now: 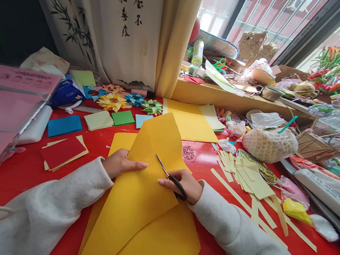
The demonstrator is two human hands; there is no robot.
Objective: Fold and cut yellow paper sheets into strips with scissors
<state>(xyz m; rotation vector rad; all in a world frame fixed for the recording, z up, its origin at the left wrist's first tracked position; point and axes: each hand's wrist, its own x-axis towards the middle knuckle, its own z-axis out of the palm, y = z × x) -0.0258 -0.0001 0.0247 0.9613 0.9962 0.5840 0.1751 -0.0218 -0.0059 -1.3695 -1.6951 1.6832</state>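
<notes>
Pinching bent yellow paper [139,204] in the left hand [121,165] and clasping scissors [170,178] in the right hand [187,184], over sheets [174,237] on the red table [4,188], perhaps risking a crooked cut from slack in the bend.

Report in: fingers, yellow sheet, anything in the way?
Left fingers gripping yellow sheet. Right fingers holding scissors against it. More yellow sheets underneath, possibly in the way.

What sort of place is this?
It looks like a craft corner, perhaps at home, beside a window. The scissors and yellow paper in use, the folded paper ornaments and the cut paper strips suggest it.
</notes>
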